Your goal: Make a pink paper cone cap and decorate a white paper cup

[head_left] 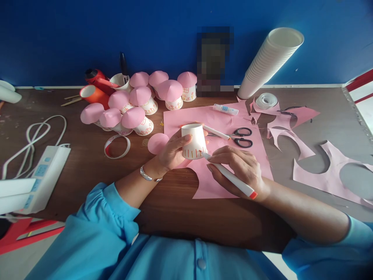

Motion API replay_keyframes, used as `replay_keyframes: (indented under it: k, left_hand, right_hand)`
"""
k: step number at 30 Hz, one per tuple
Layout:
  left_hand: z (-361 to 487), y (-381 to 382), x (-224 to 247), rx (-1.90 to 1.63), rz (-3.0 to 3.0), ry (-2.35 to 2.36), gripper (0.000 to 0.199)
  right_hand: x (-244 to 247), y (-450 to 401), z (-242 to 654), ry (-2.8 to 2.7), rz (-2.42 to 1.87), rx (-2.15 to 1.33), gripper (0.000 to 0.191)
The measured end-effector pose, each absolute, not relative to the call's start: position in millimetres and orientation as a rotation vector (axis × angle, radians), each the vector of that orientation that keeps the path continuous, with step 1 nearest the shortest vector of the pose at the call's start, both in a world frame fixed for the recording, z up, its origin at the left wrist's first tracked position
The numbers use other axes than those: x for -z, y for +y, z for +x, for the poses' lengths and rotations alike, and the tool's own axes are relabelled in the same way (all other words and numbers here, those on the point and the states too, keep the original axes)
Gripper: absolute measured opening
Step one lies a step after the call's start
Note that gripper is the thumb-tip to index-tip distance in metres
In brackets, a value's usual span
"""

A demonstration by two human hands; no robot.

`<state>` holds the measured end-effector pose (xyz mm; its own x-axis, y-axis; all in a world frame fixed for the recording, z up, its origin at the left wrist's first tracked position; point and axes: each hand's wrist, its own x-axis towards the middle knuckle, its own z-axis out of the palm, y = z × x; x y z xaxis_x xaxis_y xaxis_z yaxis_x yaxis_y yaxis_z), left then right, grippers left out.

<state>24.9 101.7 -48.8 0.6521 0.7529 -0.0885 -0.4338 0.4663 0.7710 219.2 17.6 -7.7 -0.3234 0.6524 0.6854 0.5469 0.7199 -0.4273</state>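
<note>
My left hand is closed around a white paper cup, held upside down above the table. Short red and yellow strokes run along the cup's lower rim. In my right hand is a white marker with a red-orange end, its tip touching or very near the strokes. Behind the cup, a second marker and black-handled scissors lie on pink paper. A pink paper disc rests left of my left wrist.
Several cups with pink cone roofs stand back left. A leaning cup stack, tape roll, glue tube and paper offcuts are to the right. At left are a power strip and a paper ring.
</note>
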Motion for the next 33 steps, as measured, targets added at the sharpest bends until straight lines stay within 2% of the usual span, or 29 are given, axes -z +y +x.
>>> replay_keyframes:
  k: [8, 13, 21, 33]
  left_hand:
    - [25.7, 101.1, 43.2, -0.8, 0.794, 0.477, 0.057]
    - [26.1, 100.8, 44.1, -0.796, 0.794, 0.437, 0.048]
    - [26.7, 100.3, 43.3, -0.795, 0.748, 0.454, 0.059]
    - [28.8, 99.4, 41.7, -0.812, 0.782, 0.501, 0.06]
  right_hand:
    - [4.3, 17.7, 221.9, -1.991, -0.926, -0.097, 0.021]
    - [3.3, 18.0, 221.8, -1.992, -0.917, -0.09, 0.023]
    - [2.4, 17.1, 221.9, -1.997, -0.908, -0.104, 0.026]
    - [6.8, 18.9, 219.3, -1.985, -0.911, -0.115, 0.024]
